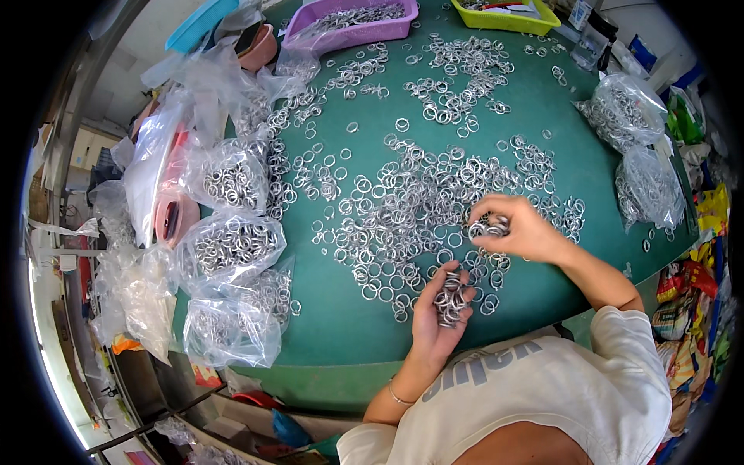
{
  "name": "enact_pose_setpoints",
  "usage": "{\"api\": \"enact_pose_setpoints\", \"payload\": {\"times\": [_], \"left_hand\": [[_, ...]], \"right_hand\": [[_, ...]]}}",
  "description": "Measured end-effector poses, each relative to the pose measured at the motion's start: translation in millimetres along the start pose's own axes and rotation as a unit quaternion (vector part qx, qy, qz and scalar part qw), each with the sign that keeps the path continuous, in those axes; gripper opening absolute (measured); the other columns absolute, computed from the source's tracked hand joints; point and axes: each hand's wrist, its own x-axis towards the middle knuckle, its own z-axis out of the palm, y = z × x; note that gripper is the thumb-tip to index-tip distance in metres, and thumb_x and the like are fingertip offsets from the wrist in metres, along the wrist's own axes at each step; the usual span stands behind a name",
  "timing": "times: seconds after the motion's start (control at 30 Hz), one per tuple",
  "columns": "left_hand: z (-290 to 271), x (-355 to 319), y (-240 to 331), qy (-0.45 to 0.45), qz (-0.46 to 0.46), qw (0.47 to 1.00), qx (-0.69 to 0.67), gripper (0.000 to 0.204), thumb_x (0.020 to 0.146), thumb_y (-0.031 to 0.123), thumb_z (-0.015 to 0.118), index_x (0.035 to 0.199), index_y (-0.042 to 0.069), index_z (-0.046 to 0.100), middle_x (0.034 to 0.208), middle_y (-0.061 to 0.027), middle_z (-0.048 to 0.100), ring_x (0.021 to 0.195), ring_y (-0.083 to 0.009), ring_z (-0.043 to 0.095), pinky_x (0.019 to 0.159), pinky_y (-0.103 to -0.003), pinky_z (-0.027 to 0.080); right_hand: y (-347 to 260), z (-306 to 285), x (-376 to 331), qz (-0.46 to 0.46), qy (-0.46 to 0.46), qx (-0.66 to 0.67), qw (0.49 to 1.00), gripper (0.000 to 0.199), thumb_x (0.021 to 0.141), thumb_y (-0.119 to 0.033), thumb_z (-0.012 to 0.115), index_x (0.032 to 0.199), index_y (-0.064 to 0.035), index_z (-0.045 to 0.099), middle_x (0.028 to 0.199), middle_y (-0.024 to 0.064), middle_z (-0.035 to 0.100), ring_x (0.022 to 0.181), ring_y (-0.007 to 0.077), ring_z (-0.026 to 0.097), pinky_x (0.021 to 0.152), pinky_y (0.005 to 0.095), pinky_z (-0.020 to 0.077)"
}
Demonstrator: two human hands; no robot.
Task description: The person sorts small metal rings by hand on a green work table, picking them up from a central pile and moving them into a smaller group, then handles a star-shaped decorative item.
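Observation:
My left hand [431,316] is curled palm up near the table's front edge, cupping a handful of metal rings [450,301]. Just above it and to the right, my right hand [521,225] has its fingers and thumb bent around a few more rings [490,225], low over the right side of the main pile. That pile of loose silver rings [418,198] spreads across the middle of the green table [333,283]. Some rings lie flat and others overlap.
Clear bags of rings [232,242] line the table's left side; more bags [649,186] sit at the right edge. A purple basket [349,35] and a yellow-green tray [508,19] stand at the back. Another ring cluster [457,81] lies before them.

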Motion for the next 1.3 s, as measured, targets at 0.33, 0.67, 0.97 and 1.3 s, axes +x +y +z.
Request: {"api": "enact_pose_setpoints", "payload": {"times": [0.33, 0.67, 0.97, 1.3], "left_hand": [[4.3, 4.3, -2.9, -0.026, -0.007, 1.000, -0.005, 0.035, 0.092, 0.026, 0.040, 0.123, 0.009, 0.045, 0.099, -0.0089, 0.056, 0.077, -0.0181, 0.055, 0.053, -0.025, 0.049], [-0.6, 6.2, -3.6, -0.020, -0.028, 0.999, -0.032, 0.024, 0.091, 0.022, 0.044, 0.110, 0.008, 0.051, 0.094, -0.0087, 0.052, 0.073, -0.0169, 0.050, 0.050, -0.025, 0.047], [0.3, 8.7, -2.7, -0.022, -0.030, 0.999, -0.023, 0.023, 0.092, 0.021, 0.044, 0.109, 0.008, 0.051, 0.094, -0.0085, 0.052, 0.073, -0.0173, 0.049, 0.050, -0.025, 0.047], [-1.7, 7.0, -1.5, -0.029, -0.023, 0.999, -0.036, 0.022, 0.091, 0.021, 0.045, 0.108, 0.008, 0.052, 0.093, -0.0082, 0.052, 0.073, -0.0163, 0.048, 0.049, -0.024, 0.044]], "right_hand": [[15.0, -22.9, 18.0, 0.030, -0.071, 0.597, 0.799, 0.032, 0.087, -0.021, 0.055, 0.113, -0.0026, 0.052, 0.086, 0.0087, 0.059, 0.058, 0.0129, 0.051, 0.035, 0.0186, 0.0370], [29.1, -36.3, 48.3, -0.053, 0.132, -0.237, 0.961, 0.024, 0.076, -0.018, 0.066, 0.092, -0.0007, 0.063, 0.080, 0.0113, 0.059, 0.063, 0.0250, 0.058, 0.050, 0.0344, 0.0444], [39.7, -55.5, 46.2, 0.059, 0.004, 0.573, 0.818, 0.033, 0.086, -0.022, 0.055, 0.110, 0.0007, 0.053, 0.083, 0.0110, 0.061, 0.059, 0.0157, 0.056, 0.035, 0.0187, 0.0382], [42.9, -51.3, 74.0, -0.031, 0.193, -0.313, 0.930, 0.019, 0.072, -0.016, 0.070, 0.085, -0.0026, 0.066, 0.082, 0.0082, 0.060, 0.073, 0.0232, 0.058, 0.067, 0.0356, 0.0453]]}}
